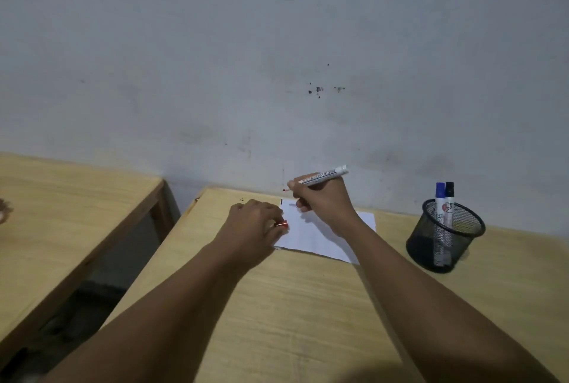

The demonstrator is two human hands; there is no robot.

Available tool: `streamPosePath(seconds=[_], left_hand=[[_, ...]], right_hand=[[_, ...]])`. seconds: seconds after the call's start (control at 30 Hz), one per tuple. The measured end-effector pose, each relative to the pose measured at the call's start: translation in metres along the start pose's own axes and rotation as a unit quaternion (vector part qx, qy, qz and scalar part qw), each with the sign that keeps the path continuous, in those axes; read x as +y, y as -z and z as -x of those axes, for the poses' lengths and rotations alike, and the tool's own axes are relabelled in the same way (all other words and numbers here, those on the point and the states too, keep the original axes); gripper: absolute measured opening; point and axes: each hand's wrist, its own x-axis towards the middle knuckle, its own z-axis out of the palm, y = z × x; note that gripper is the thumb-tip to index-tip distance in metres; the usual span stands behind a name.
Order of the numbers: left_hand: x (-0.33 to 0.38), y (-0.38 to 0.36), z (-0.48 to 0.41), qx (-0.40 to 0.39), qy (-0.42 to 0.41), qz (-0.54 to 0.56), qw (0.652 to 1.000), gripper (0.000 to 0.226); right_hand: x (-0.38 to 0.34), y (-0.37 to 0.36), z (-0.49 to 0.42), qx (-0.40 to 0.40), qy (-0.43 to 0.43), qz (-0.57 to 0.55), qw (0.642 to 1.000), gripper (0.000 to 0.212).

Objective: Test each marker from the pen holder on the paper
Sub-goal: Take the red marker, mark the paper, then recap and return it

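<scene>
Red marker (320,177) in right hand (323,202) fingers above paper (311,233); left hand (254,221) fingers gripping cap (281,224)

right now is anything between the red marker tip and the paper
Nothing visible. The marker in the right hand has its tip bare, above the paper's far left corner; the left hand holds the cap aside.

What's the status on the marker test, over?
Right hand holds uncapped red marker above paper. Left hand holds cap. Two markers in holder.
</scene>
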Motion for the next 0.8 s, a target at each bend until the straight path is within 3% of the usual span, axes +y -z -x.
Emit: streamPosePath(seconds=[0.13, 0.2, 0.4, 0.8], left_hand=[[-0.01, -0.006, 0.001, -0.015, -0.023, -0.016, 1.0, 0.031], [-0.012, -0.007, 0.002, -0.006, -0.024, -0.009, 1.0, 0.03], [-0.013, -0.011, 0.003, -0.015, -0.014, 0.001, 1.0, 0.043], [-0.015, -0.014, 0.0, -0.012, 0.001, 0.007, 1.0, 0.047]], right_hand=[[0.022, -0.011, -0.019, -0.009, -0.034, 0.025, 0.999, 0.017], [0.034, -0.014, -0.027, 0.002, -0.04, 0.047, 0.998, 0.025], [0.053, -0.013, -0.028, 0.046, -0.002, 0.129, 0.991, 0.025], [0.054, -0.016, -0.031, 0.043, 0.003, 0.126, 0.991, 0.025]])
